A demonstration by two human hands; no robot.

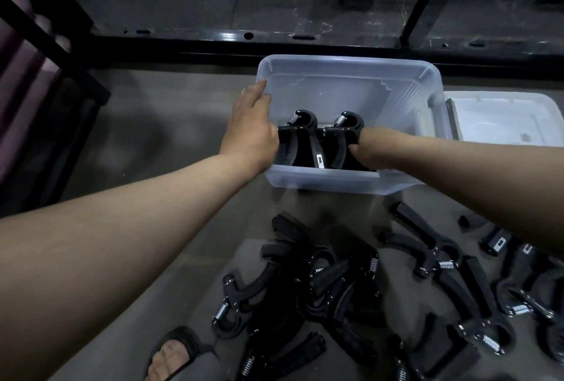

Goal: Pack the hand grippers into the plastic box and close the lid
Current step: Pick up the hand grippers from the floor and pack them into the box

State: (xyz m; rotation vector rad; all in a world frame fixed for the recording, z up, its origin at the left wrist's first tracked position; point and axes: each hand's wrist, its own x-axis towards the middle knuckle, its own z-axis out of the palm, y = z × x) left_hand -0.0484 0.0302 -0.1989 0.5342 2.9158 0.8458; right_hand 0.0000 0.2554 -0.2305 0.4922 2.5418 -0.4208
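While both hands are working inside the plastic box (351, 75) at 12 o'clock, packing is sitting at an early stage. Left hand (251, 130) is lying along the box's 9 o'clock wall, fingers straight, pressing the side of the left packed gripper (297, 142). Right hand (363, 148) is reaching in from 3 o'clock; fingers are hidden behind the right packed gripper (343, 136), so whether it is clamping or just pushing, I cannot tell.

Box is holding two grippers, standing side by side at its near end, spring ends pointing to 12 o'clock. Far half is showing bare floor.

Loose grippers (351, 289) are piling at 6 o'clock, more toward 4 o'clock. Lid (500, 115) is lying flat at 2 o'clock, just beside the box.

Handling, my judgement: rigid plastic handles, steel spring, light-to-moderate, not fragile. Tangling in the pile is looking likely. Best hold: around both handles, away from the spring.
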